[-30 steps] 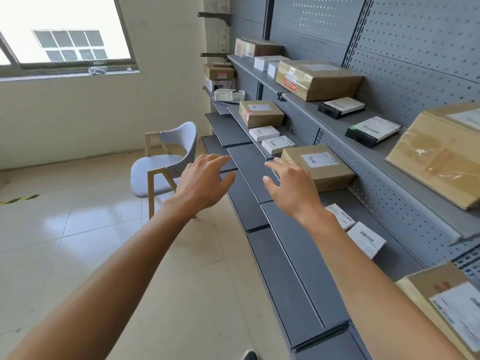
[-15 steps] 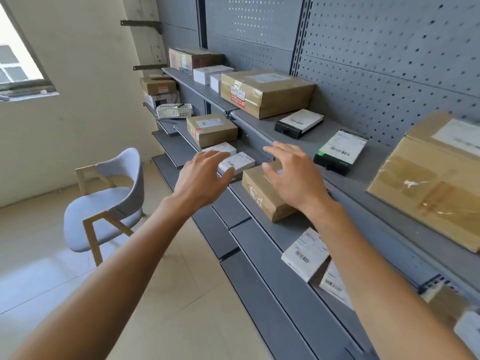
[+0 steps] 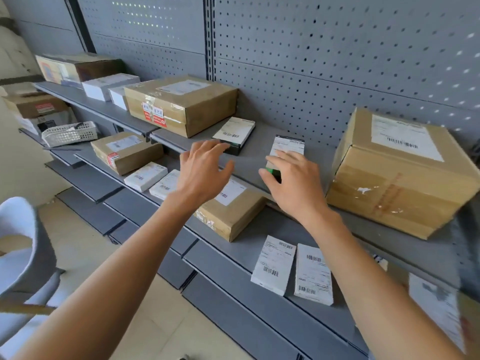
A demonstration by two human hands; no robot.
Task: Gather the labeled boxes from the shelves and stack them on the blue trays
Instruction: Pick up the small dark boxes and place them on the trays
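Note:
Labeled boxes lie on grey wall shelves (image 3: 254,157). On the upper shelf, a small black box with a white label (image 3: 287,149) sits under the fingers of my right hand (image 3: 291,183), which is spread and touches its near end. A second flat black box (image 3: 235,135) lies just left, beyond my left hand (image 3: 202,170), which hovers open at the shelf's front edge. A brown cardboard box (image 3: 228,211) rests on the lower shelf beneath both hands. No blue tray is in view.
A large brown box (image 3: 397,172) stands right of my right hand and another (image 3: 181,105) to the left. Two white flat boxes (image 3: 293,268) lie on the lower shelf. A white basket (image 3: 68,133) and a pale chair (image 3: 23,255) are at the left.
The view has swung right and closer to the shelves. Both hands have risen from the lower shelf's brown box to the upper shelf, the right one reaching the small black box.

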